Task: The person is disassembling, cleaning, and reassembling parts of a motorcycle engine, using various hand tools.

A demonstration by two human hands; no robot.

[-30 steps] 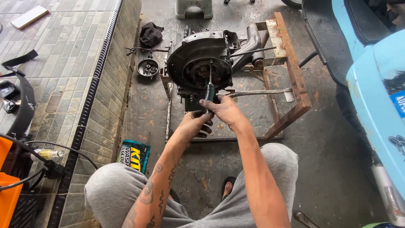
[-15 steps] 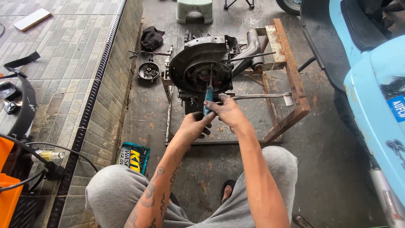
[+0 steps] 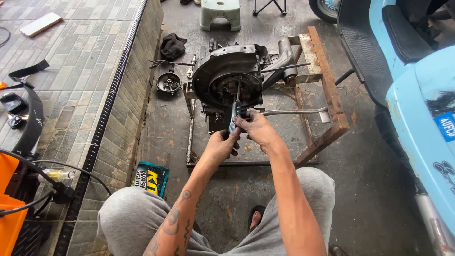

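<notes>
A dark scooter engine (image 3: 237, 76) sits on a rusty metal frame stand (image 3: 327, 80) on the concrete floor. A screwdriver (image 3: 235, 106) with a blue-grey handle points into the round open housing of the engine. My right hand (image 3: 256, 128) grips the handle near its top. My left hand (image 3: 222, 146) holds the lower end of the same handle. Both hands are dirty with grease. The screwdriver's tip is hidden inside the housing.
A kick lever (image 3: 298, 112) sticks out to the right of the engine. A round engine part (image 3: 168, 83) and a black rag (image 3: 173, 46) lie left of it. A green packet (image 3: 150, 178) lies by my left knee. A light blue scooter (image 3: 422, 104) stands at right, a tiled step (image 3: 71, 71) at left.
The view has shifted slightly. Both hands stay on the screwdriver handle at the engine housing, with only small movement.
</notes>
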